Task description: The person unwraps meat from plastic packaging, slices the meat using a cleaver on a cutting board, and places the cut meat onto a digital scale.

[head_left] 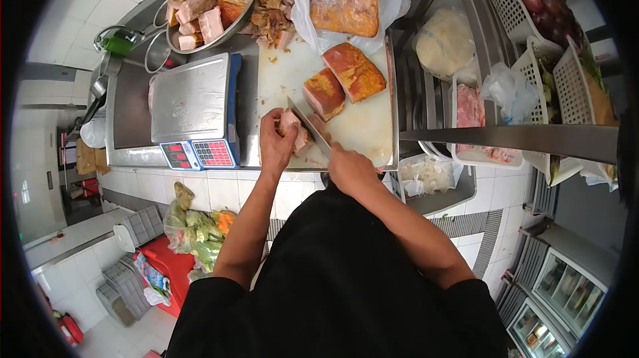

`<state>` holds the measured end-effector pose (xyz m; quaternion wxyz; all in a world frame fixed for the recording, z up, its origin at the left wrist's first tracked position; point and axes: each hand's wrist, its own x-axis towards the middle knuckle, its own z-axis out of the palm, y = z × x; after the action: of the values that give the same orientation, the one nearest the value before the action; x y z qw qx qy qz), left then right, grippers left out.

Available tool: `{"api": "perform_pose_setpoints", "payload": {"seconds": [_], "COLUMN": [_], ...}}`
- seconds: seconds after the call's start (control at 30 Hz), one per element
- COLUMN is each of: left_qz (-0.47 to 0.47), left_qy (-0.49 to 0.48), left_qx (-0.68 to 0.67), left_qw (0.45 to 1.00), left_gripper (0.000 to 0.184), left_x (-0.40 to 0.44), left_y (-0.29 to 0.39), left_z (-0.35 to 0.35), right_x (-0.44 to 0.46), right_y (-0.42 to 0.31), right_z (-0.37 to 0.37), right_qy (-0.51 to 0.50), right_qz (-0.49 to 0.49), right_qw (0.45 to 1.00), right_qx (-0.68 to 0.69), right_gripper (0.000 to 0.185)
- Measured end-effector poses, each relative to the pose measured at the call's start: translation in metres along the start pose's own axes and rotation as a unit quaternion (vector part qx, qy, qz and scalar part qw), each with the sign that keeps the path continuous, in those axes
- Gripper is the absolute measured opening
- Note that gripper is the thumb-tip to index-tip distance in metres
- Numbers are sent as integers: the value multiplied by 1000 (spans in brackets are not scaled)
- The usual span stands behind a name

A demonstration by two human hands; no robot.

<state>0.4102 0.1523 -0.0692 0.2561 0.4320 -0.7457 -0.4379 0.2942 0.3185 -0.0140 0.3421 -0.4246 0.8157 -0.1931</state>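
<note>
Pink, brown-edged meat chunk (288, 120) is gripped by left hand (275, 144), seven o'clock from browned meat block (324, 94); grey steel knife (313, 128) is held by right hand (351, 169). Chunk judged soft, greasy; best gripped at nine-o'clock side.

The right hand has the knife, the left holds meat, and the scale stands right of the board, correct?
Not quite: the head view shows the scale left of the board. The right hand does have the knife, and the left hand holds meat.
</note>
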Motion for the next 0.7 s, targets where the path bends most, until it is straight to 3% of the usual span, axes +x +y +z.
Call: {"api": "perform_pose_setpoints", "payload": {"seconds": [0.03, 0.1, 0.23, 0.4, 0.43, 0.53, 0.6, 0.67, 0.7], "left_qz": [3, 11, -35, -34, -12, -66, -42, 78, 85], "left_qy": [4, 36, 19, -43, -54, -89, -45, 31, 70], "left_qx": [-3, 154, 167, 55, 43, -131, -112, -55, 48], "left_qw": [1000, 987, 985, 997, 998, 985, 992, 995, 993], "left_gripper": [35, 44, 56, 64, 64, 52, 44, 41, 40], "left_x": [0, -7, -16, -14, -10, -1, 7, 26, 34], "left_y": [1, 4, 19, 40, 32, 16, 34, 30, 54], "left_z": [0, -1, 9, 23, 27, 23, -6, -52, -78], "right_x": [-13, -24, -35, -30, -31, -36, -48, -63, -70], "right_y": [12, 28, 42, 52, 55, 72, 85, 101, 111], "right_z": [-4, -12, -19, -33, -39, -42, -41, -40, -37], "right_qy": [2, 6, 92, 195, 199, 222, 237, 247, 231], "right_qz": [14, 28, 28, 24, 31, 26, 40, 38, 82], "right_qw": [1000, 999, 994, 980, 978, 970, 964, 962, 957], "right_qx": [-20, -43, -45, 42, 55, 96, 110, 113, 153], "right_gripper": [23, 23, 24, 26, 27, 32, 31, 31, 29]}}
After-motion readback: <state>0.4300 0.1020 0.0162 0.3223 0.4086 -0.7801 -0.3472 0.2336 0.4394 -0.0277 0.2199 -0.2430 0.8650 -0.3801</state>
